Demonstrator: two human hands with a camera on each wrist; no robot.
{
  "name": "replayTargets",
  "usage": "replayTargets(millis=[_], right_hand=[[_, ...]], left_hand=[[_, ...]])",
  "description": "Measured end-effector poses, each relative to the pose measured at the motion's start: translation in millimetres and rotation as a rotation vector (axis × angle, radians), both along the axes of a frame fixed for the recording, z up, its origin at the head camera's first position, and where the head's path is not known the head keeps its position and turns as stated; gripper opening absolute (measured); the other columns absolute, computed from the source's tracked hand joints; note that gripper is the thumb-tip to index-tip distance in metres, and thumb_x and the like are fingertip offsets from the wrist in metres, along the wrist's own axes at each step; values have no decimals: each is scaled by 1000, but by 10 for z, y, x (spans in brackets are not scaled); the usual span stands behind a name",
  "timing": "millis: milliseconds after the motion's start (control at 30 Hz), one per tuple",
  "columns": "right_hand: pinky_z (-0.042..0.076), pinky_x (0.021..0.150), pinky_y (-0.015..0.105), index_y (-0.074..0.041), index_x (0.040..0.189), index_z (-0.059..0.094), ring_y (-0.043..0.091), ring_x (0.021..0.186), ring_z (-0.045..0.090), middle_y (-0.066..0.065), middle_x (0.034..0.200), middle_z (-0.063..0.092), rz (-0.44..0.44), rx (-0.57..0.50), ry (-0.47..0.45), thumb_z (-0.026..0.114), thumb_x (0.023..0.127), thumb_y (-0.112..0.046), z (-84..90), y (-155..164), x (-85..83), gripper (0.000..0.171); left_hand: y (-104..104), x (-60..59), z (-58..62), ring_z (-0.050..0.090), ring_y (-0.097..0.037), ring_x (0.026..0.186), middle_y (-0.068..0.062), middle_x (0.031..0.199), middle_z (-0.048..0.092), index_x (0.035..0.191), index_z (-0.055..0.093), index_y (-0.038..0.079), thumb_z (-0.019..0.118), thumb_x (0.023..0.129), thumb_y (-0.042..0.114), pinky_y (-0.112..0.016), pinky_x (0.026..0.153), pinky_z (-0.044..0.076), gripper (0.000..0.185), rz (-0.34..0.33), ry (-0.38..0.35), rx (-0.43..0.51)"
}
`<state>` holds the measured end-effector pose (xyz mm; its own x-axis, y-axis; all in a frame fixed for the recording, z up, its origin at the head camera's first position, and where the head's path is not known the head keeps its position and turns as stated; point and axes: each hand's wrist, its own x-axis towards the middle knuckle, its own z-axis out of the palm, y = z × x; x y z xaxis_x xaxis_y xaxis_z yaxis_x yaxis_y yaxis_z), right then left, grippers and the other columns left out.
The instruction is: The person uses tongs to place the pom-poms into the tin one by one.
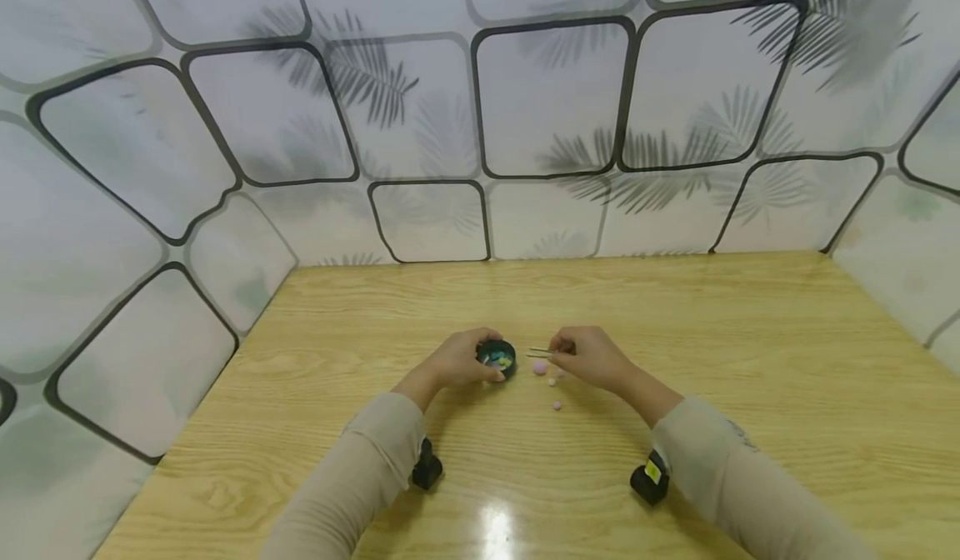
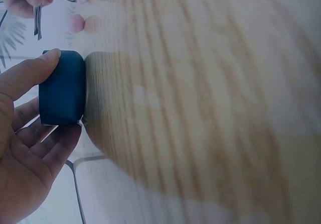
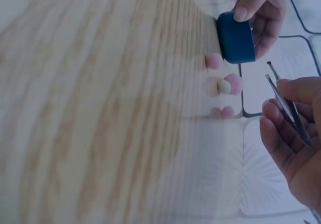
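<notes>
Left hand: as we look down at the counter (image 1: 675,310), our left hand (image 1: 457,362) grips the dark bowl (image 1: 497,357).
Right hand: our right hand (image 1: 592,358) pinches the tweezers (image 1: 538,351) above pink pom-poms (image 1: 540,367).

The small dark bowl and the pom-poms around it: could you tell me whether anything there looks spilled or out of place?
A few pink pom-poms lie loose on the table beside the bowl, which the left hand holds. The right hand pinches tweezers. Nothing looks damaged.
</notes>
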<state>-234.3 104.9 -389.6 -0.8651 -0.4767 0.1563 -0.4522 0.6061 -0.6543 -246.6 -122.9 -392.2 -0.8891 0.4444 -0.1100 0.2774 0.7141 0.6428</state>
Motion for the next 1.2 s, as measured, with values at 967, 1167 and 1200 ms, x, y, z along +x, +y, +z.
replayTargets(millis=[967, 1167, 1200], right_hand=[[42, 54, 24, -4, 82, 61, 9, 62, 50, -3, 70, 56, 58, 31, -84, 59, 79, -5, -92, 368, 260, 4], [42, 53, 24, -3, 81, 61, 9, 63, 50, -3, 70, 56, 105, 18, -124, 60, 79, -6, -97, 388, 309, 4], [43, 53, 24, -3, 81, 60, 9, 63, 50, -3, 70, 56, 110, 13, -130, 60, 79, -6, -99, 391, 314, 4]], left_hand=[[5, 17, -11, 49, -20, 96, -9, 109, 51, 118, 48, 8, 71, 71, 22, -34, 80, 39, 54, -15, 25, -11], [8, 16, -26, 49, -20, 96, -8, 109, 52, 118, 48, 9, 71, 71, 23, -33, 80, 39, 54, -16, 36, -24], [8, 15, -30, 49, -19, 96, -8, 109, 52, 118, 48, 9, 71, 71, 24, -33, 80, 39, 54, -15, 36, -25]])
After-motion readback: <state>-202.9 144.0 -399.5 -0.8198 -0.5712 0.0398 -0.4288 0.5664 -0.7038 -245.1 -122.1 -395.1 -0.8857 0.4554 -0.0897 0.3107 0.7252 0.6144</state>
